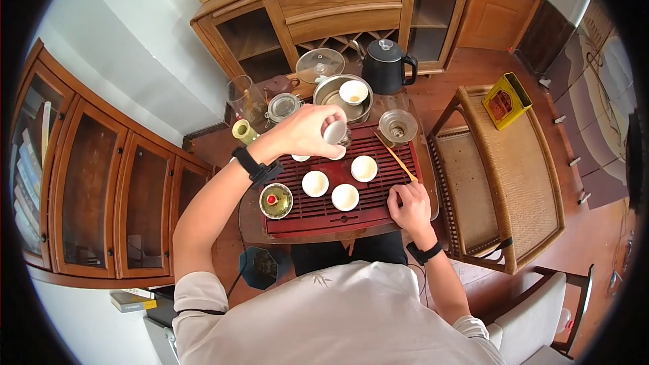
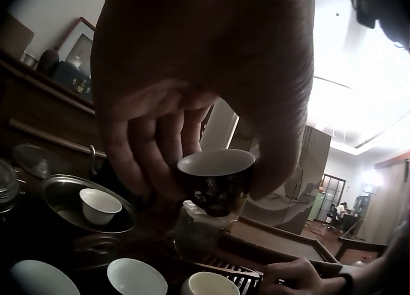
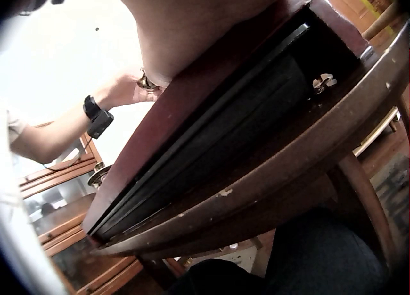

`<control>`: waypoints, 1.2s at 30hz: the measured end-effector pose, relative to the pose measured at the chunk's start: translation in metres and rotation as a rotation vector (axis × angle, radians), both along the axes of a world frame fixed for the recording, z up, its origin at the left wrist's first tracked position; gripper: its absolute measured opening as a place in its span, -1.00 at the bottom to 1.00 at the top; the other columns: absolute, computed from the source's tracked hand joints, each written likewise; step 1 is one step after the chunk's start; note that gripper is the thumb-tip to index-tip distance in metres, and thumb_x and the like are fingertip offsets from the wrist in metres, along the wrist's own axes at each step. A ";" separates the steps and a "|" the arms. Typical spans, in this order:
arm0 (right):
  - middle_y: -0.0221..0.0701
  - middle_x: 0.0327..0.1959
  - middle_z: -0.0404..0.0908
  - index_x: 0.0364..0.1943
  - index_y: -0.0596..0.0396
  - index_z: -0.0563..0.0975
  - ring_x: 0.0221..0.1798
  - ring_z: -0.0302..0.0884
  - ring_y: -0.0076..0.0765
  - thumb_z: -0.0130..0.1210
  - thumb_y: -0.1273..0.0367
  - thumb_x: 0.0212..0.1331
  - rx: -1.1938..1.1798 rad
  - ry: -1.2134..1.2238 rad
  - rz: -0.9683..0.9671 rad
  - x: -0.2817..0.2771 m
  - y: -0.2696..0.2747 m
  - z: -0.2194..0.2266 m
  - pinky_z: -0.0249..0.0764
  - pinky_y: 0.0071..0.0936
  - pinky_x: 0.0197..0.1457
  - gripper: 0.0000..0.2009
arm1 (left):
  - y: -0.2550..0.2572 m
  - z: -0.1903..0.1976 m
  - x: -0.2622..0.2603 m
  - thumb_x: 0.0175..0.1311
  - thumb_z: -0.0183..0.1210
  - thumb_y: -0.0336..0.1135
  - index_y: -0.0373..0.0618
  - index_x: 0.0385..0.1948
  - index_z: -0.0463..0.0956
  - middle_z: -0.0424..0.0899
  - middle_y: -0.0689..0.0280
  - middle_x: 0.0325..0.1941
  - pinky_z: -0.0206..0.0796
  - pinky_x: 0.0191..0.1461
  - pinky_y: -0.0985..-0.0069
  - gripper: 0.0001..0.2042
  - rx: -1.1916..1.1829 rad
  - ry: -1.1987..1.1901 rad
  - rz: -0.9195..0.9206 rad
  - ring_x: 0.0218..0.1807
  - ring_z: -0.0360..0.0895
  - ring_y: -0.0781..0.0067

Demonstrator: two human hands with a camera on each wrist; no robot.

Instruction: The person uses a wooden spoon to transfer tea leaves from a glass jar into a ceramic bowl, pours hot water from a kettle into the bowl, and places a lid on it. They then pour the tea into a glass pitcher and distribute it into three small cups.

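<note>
High over the tea tray (image 1: pixel 291 224), my left hand (image 1: pixel 304 132) pinches a small cup (image 1: pixel 334 132) between thumb and fingers. The left wrist view shows this cup (image 2: pixel 216 183) with a pale inside and dark patterned outside, held by the left hand (image 2: pixel 205 71). My right hand (image 1: pixel 410 211) rests on the tray's right edge, fingers loosely curled, beside the lower end of a wooden stick (image 1: pixel 397 159). White cups (image 1: pixel 345 197) stand on the slats; two are partly covered by the left hand. Part of the right hand (image 3: pixel 198 26) shows over the tray side.
A lidded glass bowl (image 1: pixel 276 211) sits at the tray's left corner. Behind the tray are a metal basin (image 1: pixel 324 98) with a white cup (image 1: pixel 353 92), a black kettle (image 1: pixel 385 67) and glass jars. A rattan shelf (image 1: pixel 534 182) bearing a yellow tin (image 1: pixel 507 101) stands at right.
</note>
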State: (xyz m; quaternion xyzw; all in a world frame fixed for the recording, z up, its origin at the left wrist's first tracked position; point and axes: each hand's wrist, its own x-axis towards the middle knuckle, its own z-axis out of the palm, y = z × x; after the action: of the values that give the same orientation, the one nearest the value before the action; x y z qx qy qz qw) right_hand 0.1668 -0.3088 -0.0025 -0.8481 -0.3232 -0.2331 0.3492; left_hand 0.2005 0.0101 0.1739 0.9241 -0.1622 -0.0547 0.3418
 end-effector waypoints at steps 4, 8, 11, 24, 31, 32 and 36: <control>-0.36 -0.46 0.68 -0.39 0.09 0.70 -0.35 0.61 -0.15 0.36 0.47 0.15 0.001 0.007 -0.003 0.000 0.001 -0.001 0.53 -0.21 -0.14 -0.96 | 0.030 -0.011 -0.010 -0.01 0.49 -0.22 -0.06 0.06 0.57 0.70 0.13 -0.07 0.54 0.14 0.15 -0.47 0.408 -0.319 0.000 0.04 0.67 0.05; -0.35 -0.46 0.68 -0.38 0.08 0.69 -0.35 0.61 -0.14 0.35 0.48 0.15 -0.009 0.002 -0.002 0.000 0.000 -0.002 0.53 -0.21 -0.14 -0.96 | 0.060 -0.021 -0.023 -0.03 0.46 -0.22 0.02 0.07 0.57 0.68 0.15 -0.03 0.51 0.20 0.11 -0.48 0.455 -0.095 0.062 0.12 0.64 -0.05; -0.34 -0.47 0.68 -0.37 0.08 0.69 -0.35 0.61 -0.14 0.35 0.48 0.15 -0.010 0.011 -0.010 0.000 0.001 -0.002 0.53 -0.20 -0.15 -0.96 | 0.076 -0.034 -0.025 -0.04 0.46 -0.26 0.02 0.07 0.58 0.69 0.15 0.00 0.52 0.22 0.12 -0.48 0.434 -0.042 0.040 0.13 0.64 -0.05; -0.34 -0.48 0.66 -0.38 0.08 0.68 -0.35 0.61 -0.14 0.35 0.48 0.15 -0.015 0.011 -0.008 0.001 0.001 -0.001 0.52 -0.21 -0.16 -0.95 | 0.070 -0.054 -0.018 -0.02 0.49 -0.30 -0.04 0.10 0.59 0.69 0.19 0.04 0.56 0.22 0.12 -0.46 0.487 0.018 -0.025 0.17 0.66 -0.01; -0.34 -0.47 0.66 -0.37 0.08 0.67 -0.35 0.60 -0.14 0.35 0.49 0.15 -0.002 -0.002 0.002 0.001 0.001 -0.001 0.52 -0.21 -0.16 -0.95 | 0.070 -0.059 -0.021 -0.05 0.49 -0.32 -0.08 0.03 0.60 0.69 0.16 0.01 0.59 0.15 0.09 -0.50 0.485 0.031 -0.033 0.11 0.67 -0.04; -0.34 -0.47 0.66 -0.37 0.08 0.67 -0.35 0.60 -0.14 0.35 0.49 0.15 -0.001 -0.010 0.002 0.001 0.001 -0.001 0.52 -0.21 -0.16 -0.95 | 0.070 -0.061 -0.022 -0.05 0.49 -0.32 -0.08 0.02 0.60 0.70 0.14 -0.02 0.59 0.12 0.08 -0.50 0.476 -0.004 -0.036 0.09 0.68 -0.06; -0.34 -0.47 0.66 -0.37 0.08 0.68 -0.35 0.60 -0.14 0.35 0.49 0.15 -0.007 0.000 -0.001 0.001 0.000 -0.001 0.52 -0.21 -0.16 -0.95 | 0.064 -0.057 -0.022 0.01 0.50 -0.27 -0.02 0.06 0.52 0.70 0.16 -0.08 0.54 0.15 0.06 -0.47 0.558 0.067 -0.005 0.10 0.67 -0.04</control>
State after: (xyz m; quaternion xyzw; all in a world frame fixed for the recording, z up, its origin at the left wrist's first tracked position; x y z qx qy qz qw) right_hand 0.1679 -0.3092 -0.0036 -0.8496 -0.3235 -0.2321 0.3459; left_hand 0.1783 0.0744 0.1173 0.9797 -0.1318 -0.1288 0.0794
